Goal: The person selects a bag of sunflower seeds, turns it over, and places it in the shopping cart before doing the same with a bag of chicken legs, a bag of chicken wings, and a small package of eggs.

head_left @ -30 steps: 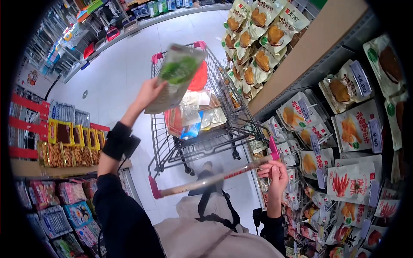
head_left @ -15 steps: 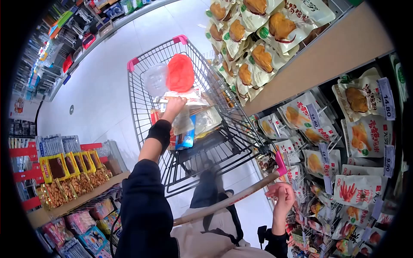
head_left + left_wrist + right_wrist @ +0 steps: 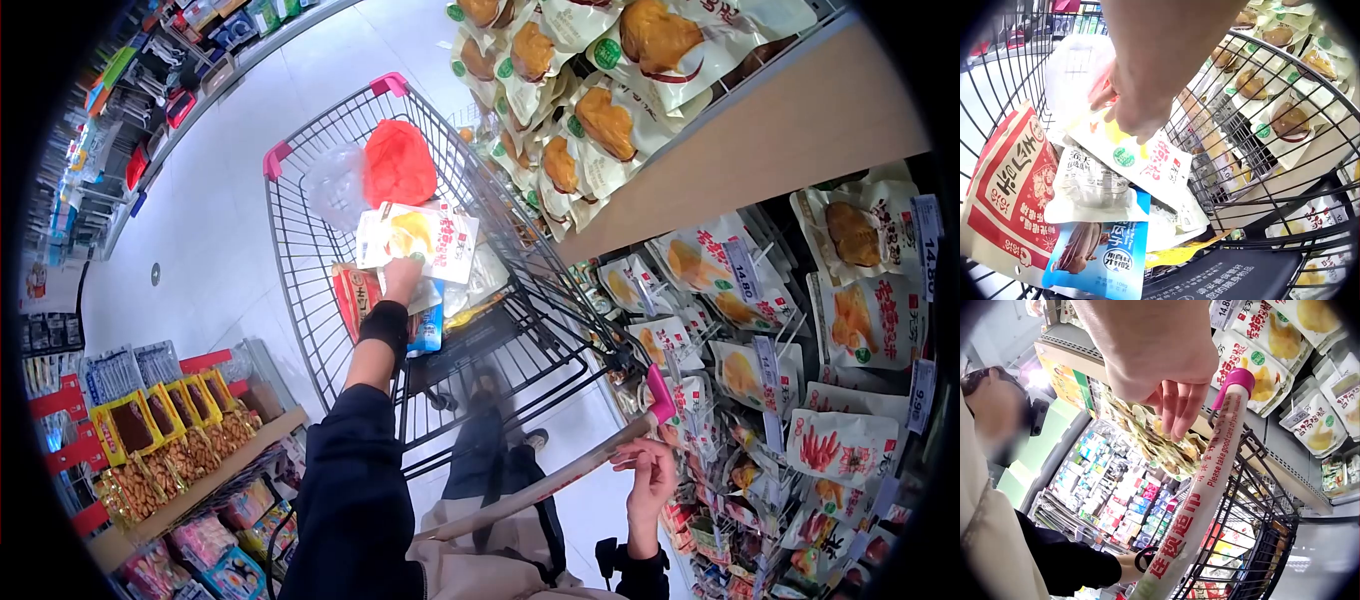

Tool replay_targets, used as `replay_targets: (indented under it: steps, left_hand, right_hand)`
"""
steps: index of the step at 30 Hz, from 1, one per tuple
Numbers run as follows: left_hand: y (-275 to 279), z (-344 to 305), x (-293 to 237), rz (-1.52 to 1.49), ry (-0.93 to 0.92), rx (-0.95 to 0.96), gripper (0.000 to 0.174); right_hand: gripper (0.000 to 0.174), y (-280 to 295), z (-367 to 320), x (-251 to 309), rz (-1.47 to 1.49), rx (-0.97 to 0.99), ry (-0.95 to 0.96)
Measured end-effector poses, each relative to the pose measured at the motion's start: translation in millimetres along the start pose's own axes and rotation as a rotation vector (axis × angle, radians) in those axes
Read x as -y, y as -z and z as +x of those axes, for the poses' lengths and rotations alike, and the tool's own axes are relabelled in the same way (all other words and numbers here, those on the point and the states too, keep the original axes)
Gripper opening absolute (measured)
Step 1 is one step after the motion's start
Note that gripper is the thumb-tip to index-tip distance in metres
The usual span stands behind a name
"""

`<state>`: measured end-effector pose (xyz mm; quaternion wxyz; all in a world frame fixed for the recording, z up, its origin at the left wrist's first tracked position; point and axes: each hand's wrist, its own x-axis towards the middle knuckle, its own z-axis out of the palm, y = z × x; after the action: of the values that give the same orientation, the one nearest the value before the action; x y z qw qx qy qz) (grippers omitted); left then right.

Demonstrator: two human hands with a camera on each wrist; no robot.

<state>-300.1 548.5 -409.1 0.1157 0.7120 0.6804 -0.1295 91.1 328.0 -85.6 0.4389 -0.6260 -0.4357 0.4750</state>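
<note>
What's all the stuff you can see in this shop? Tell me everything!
cart: one, dark wire, pink corners, in front
handle: one, whitish, red writing, on cart
red bag: one, red, in cart
plastic bag: one, clear, beside red bag
white pouch: one, white, in cart
snack packet: one, red and cream, in cart
blue packet: one, blue, in cart
shelf pouches: many, pale, right
price tags: several, pale purple, right
yellow packs: about four, yellow and brown, left
nut packets: several, golden brown, below yellow packs
floor: one, white, underneath
far goods: too small to count
sleeves: two, dark
left hand: one, pinching white pouch
right hand: one, near handle
</note>
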Motion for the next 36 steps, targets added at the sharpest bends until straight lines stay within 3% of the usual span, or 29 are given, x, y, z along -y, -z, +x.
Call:
replay_targets:
  steps: [5,7,10,11,16,20,24,26,28,31,36]
  left_hand:
    - [26,-7,4,0.131,-0.108,0.034,0.022]
    - [46,-15,1,0.131,-0.181,-0.080,0.017]
    - [89,-31,-6,0.066,-0.267,-0.186,0.020]
    - [108,-41,-10,0.013,-0.273,-0.212,0.021]
    - [234,-158,-46,-0.357,-0.295,-0.234,0.028]
    - [273,-281,-73,-0.466,-0.296,-0.215,0.025]
    - [254,-386,-100,-0.515,-0.250,-0.216,0.024]
    - [234,-424,-119,-0.575,-0.108,-0.062,0.027]
    - [202,-448,-136,-0.632,-0.165,-0.141,0.030]
    - [169,-473,-168,-0.780,-0.024,-0.140,0.034]
    - [109,-469,-169,-0.810,-0.031,-0.429,0.032]
  right_hand:
    - [0.014,-1,1,-3,-0.148,-0.015,0.092]
    - [0.014,0,2,3,-0.276,-0.004,0.119]
    - [0.016,2,7,7,-0.588,0.054,0.409]
    - [0.020,2,6,12,-0.592,0.107,0.368]
    - [0.025,12,7,-5,-0.853,0.251,0.546]
    - [0.030,22,7,-34,-0.918,0.325,0.694]
    - [0.033,30,5,-39,-0.834,0.326,0.831]
    - [0.037,31,6,-47,-0.872,0.271,0.931]
    - [0.037,33,3,-51,-0.863,0.223,0.977]
    - [0.034,33,6,-64,-0.812,0.261,0.973]
    - [0.032,26,5,-81,-0.914,0.143,0.988]
